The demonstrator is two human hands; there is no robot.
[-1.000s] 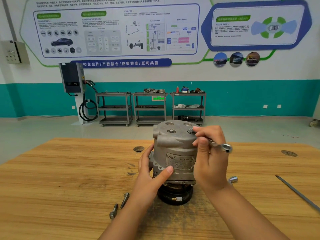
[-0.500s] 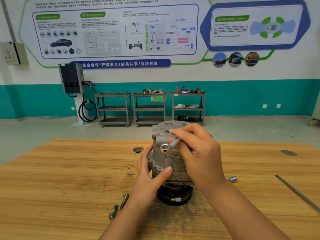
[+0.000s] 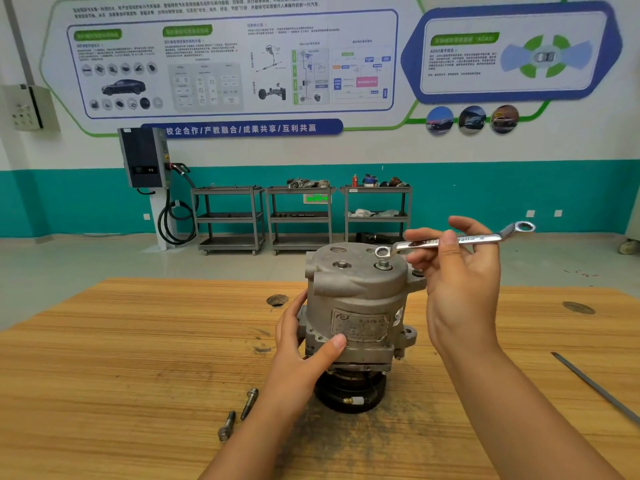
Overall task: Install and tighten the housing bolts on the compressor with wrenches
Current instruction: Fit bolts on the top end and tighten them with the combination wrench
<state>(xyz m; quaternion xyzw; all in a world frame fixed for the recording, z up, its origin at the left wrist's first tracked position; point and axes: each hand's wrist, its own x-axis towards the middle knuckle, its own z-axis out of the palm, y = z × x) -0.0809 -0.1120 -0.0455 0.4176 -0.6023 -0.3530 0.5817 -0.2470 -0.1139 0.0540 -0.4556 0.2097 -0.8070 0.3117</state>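
Centrally: grey cast-metal compressor upright on wooden tabletop; left grip clasps its side; right grip pinches silver ring wrench (ring end just above hex bolt).

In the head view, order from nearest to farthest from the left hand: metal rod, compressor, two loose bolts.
1. compressor, gripped by the left hand.
2. loose bolts, on the table, lower left.
3. metal rod, far right.

Wooden table under upright compressor, 2 loose bolts, thin metal rod.
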